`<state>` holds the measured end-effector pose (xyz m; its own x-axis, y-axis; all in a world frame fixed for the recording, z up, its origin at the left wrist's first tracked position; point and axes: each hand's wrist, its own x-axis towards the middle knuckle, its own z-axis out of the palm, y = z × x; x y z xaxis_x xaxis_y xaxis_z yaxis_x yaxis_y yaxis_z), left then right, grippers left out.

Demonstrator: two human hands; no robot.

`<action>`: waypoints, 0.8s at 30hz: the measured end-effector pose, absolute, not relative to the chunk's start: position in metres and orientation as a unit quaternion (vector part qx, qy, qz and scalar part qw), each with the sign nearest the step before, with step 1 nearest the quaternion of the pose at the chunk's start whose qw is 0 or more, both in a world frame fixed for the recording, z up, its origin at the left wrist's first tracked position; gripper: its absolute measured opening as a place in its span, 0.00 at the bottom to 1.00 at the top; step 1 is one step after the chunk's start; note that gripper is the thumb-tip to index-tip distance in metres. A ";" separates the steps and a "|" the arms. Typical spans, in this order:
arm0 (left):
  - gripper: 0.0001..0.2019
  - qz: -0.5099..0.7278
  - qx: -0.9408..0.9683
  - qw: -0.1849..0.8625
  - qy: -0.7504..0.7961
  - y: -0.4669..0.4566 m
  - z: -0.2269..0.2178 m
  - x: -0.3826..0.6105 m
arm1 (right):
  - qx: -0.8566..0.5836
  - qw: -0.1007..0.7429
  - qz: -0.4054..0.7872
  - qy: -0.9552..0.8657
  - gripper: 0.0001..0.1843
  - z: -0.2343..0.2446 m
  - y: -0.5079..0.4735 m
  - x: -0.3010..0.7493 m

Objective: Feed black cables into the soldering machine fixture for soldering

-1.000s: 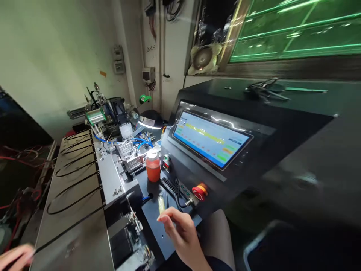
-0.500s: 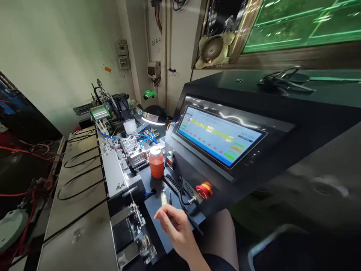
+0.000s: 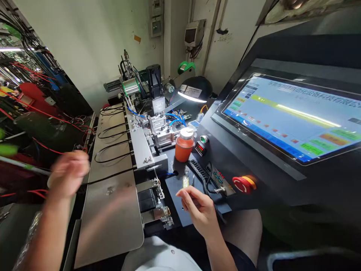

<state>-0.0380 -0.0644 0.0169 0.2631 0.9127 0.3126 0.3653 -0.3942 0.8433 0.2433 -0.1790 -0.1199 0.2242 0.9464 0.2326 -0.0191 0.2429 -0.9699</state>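
My right hand hovers over the dark front plate of the machine, thumb and fingers pinched together. Whatever may be between its fingertips is too small to make out. Just beyond the fingertips lies a small clear piece with a yellowish end. To the left, my left hand is raised beside the metal table's edge, its fingers smeared by motion. Nearest my right hand on the left is a metal fixture with small clamps. An orange-red jar with a white lid stands upright behind the plate.
A touchscreen slopes up at the right, with a red emergency stop button below it. Black cables loop over the metal table. A lit lamp and a solder-like wire spool sit at the back. Red hoses and machinery fill the left.
The view has swung left and down, and my left hand has come into sight at the left, moving. My right hand keeps its pinch over the plate.
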 end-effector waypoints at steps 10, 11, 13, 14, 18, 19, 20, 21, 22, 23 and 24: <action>0.10 0.172 0.844 0.393 0.321 -0.089 -0.068 0.061 | -0.497 0.582 0.377 -0.522 0.08 -0.118 -0.171 0.233; 0.10 0.176 0.848 0.385 0.318 -0.090 -0.071 0.060 | -0.498 0.581 0.385 -0.517 0.08 -0.120 -0.170 0.230; 0.10 0.184 0.868 0.345 0.308 -0.092 -0.077 0.057 | -0.502 0.580 0.393 -0.508 0.09 -0.122 -0.168 0.225; 0.10 0.186 0.879 0.317 0.305 -0.092 -0.079 0.056 | -0.506 0.576 0.391 -0.509 0.10 -0.123 -0.168 0.223; 0.13 0.189 0.891 0.254 0.324 -0.097 -0.077 0.055 | -0.516 0.567 0.338 -0.546 0.12 -0.120 -0.169 0.221; 0.13 0.195 0.883 0.270 0.330 -0.099 -0.075 0.056 | -0.520 0.576 0.310 -0.550 0.12 -0.119 -0.170 0.220; 0.14 0.200 0.870 0.301 0.335 -0.102 -0.073 0.058 | -0.523 0.592 0.276 -0.548 0.12 -0.118 -0.171 0.217; 0.14 0.205 0.852 0.340 0.341 -0.105 -0.070 0.060 | -0.527 0.610 0.237 -0.542 0.12 -0.118 -0.171 0.214; 0.14 0.208 0.830 0.382 0.349 -0.108 -0.069 0.063 | -0.531 0.629 0.195 -0.534 0.12 -0.118 -0.172 0.209; 0.15 0.209 0.807 0.421 0.357 -0.112 -0.068 0.065 | -0.534 0.645 0.154 -0.525 0.12 -0.119 -0.173 0.204; 0.15 0.209 0.786 0.452 0.366 -0.115 -0.067 0.067 | -0.538 0.657 0.115 -0.516 0.12 -0.121 -0.173 0.199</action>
<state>0.0672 -0.1154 -0.0671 0.6448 0.7644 -0.0026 0.3860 -0.3227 0.8642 0.1991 -0.1728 -0.1210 0.4414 0.7057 0.5542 0.4046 0.3948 -0.8249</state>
